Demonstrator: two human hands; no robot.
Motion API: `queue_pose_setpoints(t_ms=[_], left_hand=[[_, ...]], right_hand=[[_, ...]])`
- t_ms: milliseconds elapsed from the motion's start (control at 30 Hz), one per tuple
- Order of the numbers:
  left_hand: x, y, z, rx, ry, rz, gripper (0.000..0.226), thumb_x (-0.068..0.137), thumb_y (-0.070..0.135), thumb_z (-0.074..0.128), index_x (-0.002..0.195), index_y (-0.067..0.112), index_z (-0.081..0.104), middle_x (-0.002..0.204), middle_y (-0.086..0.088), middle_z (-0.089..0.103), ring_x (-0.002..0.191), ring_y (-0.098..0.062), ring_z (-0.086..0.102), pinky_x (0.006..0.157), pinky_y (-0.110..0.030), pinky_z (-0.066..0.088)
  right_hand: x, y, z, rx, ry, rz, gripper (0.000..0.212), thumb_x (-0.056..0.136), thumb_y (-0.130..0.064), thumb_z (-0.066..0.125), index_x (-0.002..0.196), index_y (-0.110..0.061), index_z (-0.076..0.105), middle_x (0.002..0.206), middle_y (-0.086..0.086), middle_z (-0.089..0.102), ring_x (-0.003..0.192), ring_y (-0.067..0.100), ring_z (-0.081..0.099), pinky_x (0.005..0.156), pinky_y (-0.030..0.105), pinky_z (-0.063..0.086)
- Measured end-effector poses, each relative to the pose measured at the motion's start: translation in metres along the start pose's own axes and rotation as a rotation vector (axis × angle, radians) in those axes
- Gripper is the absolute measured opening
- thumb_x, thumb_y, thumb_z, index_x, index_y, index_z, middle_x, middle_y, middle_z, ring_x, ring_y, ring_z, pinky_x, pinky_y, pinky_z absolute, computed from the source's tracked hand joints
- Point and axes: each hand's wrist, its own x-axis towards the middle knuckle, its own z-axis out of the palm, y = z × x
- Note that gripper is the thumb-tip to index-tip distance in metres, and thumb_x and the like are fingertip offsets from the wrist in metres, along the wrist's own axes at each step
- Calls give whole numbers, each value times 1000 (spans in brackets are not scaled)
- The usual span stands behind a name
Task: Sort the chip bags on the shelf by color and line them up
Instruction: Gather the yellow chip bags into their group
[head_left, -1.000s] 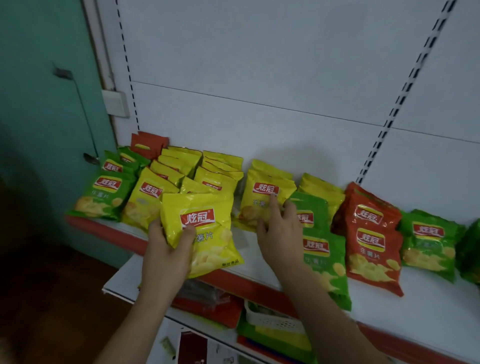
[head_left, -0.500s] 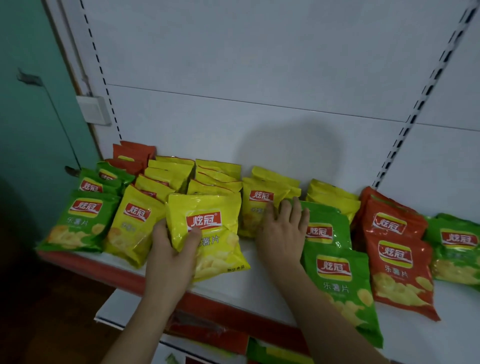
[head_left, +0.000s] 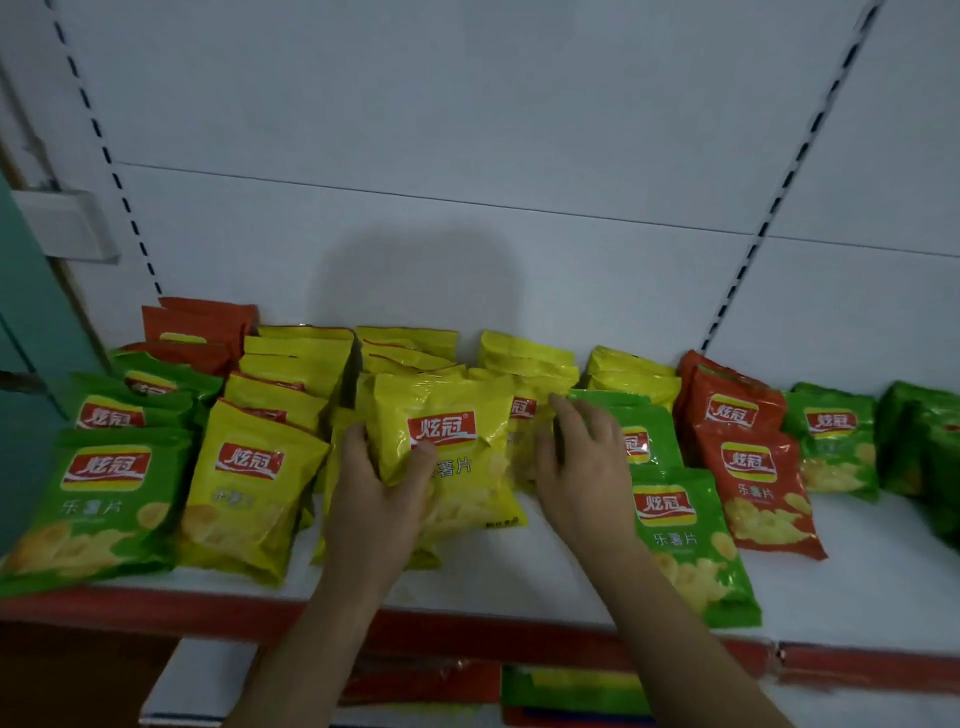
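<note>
At the far left of the shelf (head_left: 519, 582) a row of green bags (head_left: 98, 499) runs back toward the wall, with red bags (head_left: 200, 325) stacked behind them. Next comes a row of yellow bags (head_left: 249, 478), one behind another, then more yellow stacks at the back.

The left hand (head_left: 371, 499) grips a yellow bag (head_left: 447, 441) by its left edge, thumb curled over the front and fingers behind; the bag stands tilted in front of the middle yellow stack, its lower edge near the shelf.

Just to the right, the right hand (head_left: 582, 462) lies with fingers spread and fairly straight against another yellow bag (head_left: 524, 415) behind the held one, holding nothing. Two green bags (head_left: 680, 540) sit directly right of that hand, one behind the other.

Beyond them stand two red bags (head_left: 753, 478), then more green bags (head_left: 836, 441) out to the right edge. A lower shelf (head_left: 208, 680) shows beneath, with blurred packets on it.
</note>
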Motion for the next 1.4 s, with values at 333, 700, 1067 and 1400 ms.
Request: queue_pose_setpoints(t_ms=[333, 700, 1067, 1400], left_hand=[[-4, 8, 17, -94, -109, 53, 67, 87, 54, 72, 144, 28, 49, 124, 21, 64, 100, 14, 62, 71, -1, 47], [3, 4, -11, 14, 41, 100, 36, 98, 47, 62, 130, 33, 54, 113, 26, 64, 93, 13, 60, 77, -20, 49], [-4, 2, -2, 72, 15, 117, 48, 100, 47, 61, 143, 30, 52, 128, 17, 66, 112, 0, 62, 89, -24, 51], [-2, 3, 24, 50, -120, 120, 57, 97, 42, 69, 148, 31, 45, 128, 22, 63, 109, 15, 61, 79, -8, 52]], right_hand=[[-41, -41, -53, 347, -125, 49, 77, 100, -30, 73, 164, -40, 29, 88, -23, 60, 65, 8, 57, 59, 14, 41], [-20, 9, -4, -183, -165, -15, 65, 99, -43, 67, 157, -25, 44, 127, 10, 53, 97, 36, 61, 72, 45, 55], [-22, 12, 13, -473, -257, -83, 83, 95, -86, 15, 157, -38, 45, 171, 27, 19, 161, 48, 6, 126, 65, 17], [-32, -12, -37, 343, -209, -60, 69, 105, -59, 52, 165, -42, 24, 148, -8, 54, 125, 10, 57, 98, 32, 53]])
